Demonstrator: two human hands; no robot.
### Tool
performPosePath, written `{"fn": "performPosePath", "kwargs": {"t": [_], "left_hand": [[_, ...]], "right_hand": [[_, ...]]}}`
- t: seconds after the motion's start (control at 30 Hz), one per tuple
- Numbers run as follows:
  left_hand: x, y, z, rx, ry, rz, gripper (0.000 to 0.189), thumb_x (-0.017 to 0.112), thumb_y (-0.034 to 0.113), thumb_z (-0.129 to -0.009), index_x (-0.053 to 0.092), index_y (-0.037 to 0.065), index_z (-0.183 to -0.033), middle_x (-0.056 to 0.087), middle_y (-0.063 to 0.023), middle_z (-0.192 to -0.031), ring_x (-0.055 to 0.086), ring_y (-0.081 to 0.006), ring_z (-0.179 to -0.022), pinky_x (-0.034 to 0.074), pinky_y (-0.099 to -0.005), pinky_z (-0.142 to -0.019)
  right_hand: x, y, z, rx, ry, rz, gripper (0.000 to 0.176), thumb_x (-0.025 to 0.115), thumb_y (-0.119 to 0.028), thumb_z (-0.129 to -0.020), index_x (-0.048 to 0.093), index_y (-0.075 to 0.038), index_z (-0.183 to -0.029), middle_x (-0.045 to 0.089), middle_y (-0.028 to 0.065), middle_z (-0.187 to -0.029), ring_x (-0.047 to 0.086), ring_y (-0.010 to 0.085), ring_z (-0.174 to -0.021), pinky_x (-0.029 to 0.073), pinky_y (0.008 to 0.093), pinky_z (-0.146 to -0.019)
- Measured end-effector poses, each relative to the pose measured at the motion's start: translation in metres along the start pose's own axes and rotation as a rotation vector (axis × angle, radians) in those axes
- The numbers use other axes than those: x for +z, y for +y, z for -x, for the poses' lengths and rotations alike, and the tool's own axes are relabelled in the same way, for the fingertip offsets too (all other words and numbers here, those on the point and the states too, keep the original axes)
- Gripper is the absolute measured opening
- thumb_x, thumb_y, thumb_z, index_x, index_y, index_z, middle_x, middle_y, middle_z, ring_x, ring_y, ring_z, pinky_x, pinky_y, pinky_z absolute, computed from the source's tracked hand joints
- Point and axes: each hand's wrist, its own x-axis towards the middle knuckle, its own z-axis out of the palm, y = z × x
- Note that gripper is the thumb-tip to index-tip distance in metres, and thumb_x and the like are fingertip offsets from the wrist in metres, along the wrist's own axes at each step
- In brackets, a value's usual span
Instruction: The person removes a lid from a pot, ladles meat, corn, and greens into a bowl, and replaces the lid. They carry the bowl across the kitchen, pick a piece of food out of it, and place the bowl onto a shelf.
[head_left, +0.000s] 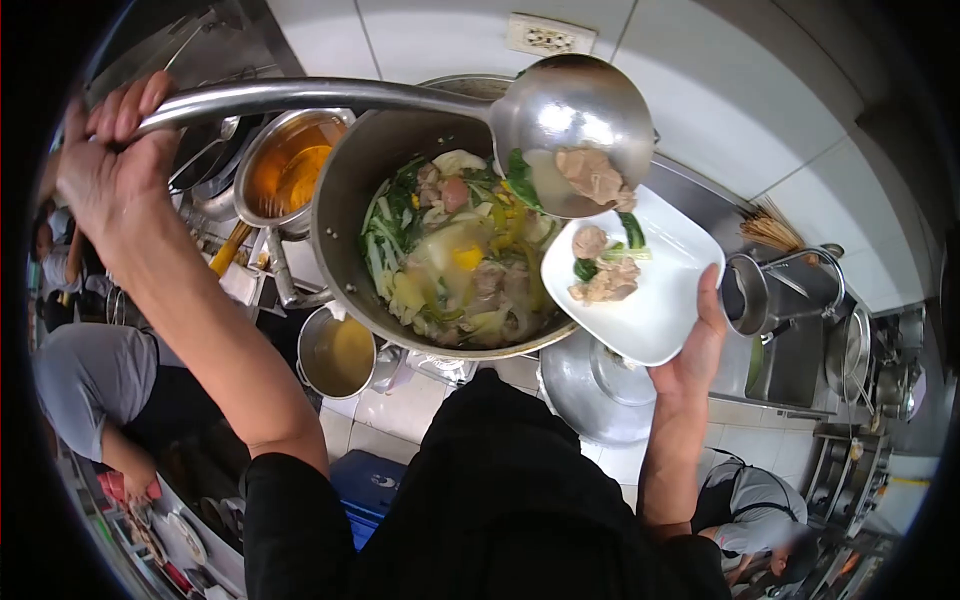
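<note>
My left hand [125, 150] is wrapped round the handle end of a large steel ladle [585, 110]. The ladle's bowl is tilted above a white square plate [660, 300], with pieces of meat [592, 175], pale broth and a green leaf at its lower lip. My right hand [697, 340] holds the plate by its right edge. Meat and greens [605, 275] lie on the plate. Below and left of the ladle's bowl, a big pot [345, 250] holds broth with meat, leafy greens and pale vegetable pieces.
Left of the pot are a pan of orange liquid [290, 170] and a smaller pot of yellowish liquid [345, 355]. A large metal lid [600, 400] lies below the plate. A sink [790, 365] is at right. Co-workers are at lower left [95, 385] and lower right [755, 505].
</note>
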Motion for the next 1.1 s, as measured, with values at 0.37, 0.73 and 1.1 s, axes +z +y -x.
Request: {"fn": "performPosePath", "kwargs": {"t": [0.37, 0.73, 1.1], "left_hand": [[0.011, 0.029, 0.032, -0.070, -0.474, 0.151, 0.031, 0.048, 0.012, -0.072, 0.030, 0.017, -0.047, 0.028, -0.0002, -0.041, 0.028, -0.0113, -0.038, 0.030, -0.0257, -0.050], [0.004, 0.011, 0.057, 0.214, -0.354, 0.035, 0.026, 0.053, 0.022, -0.062, 0.035, 0.015, -0.046, 0.031, -0.0004, -0.041, 0.029, -0.0138, -0.039, 0.030, -0.0298, -0.050], [-0.024, -0.114, 0.125, 0.354, -0.883, -0.262, 0.061, 0.052, 0.060, -0.087, 0.041, 0.006, -0.061, 0.039, -0.0007, -0.047, 0.037, -0.0148, -0.037, 0.034, -0.0298, -0.039]], "right_hand": [[0.008, 0.002, 0.004, 0.016, -0.047, -0.022, 0.060, 0.041, -0.047, -0.097, 0.037, -0.001, -0.136, 0.048, 0.0155, -0.133, 0.049, 0.0284, -0.121, 0.040, 0.0403, -0.103], [-0.011, 0.004, -0.001, -0.032, 0.005, -0.050, 0.052, 0.037, -0.038, -0.100, 0.038, -0.001, -0.136, 0.047, 0.0161, -0.135, 0.050, 0.0310, -0.121, 0.042, 0.0437, -0.101], [-0.019, 0.000, 0.001, -0.015, 0.040, -0.084, 0.052, 0.041, -0.037, -0.099, 0.039, 0.001, -0.135, 0.050, 0.0155, -0.131, 0.053, 0.0289, -0.117, 0.045, 0.0409, -0.098]]}}
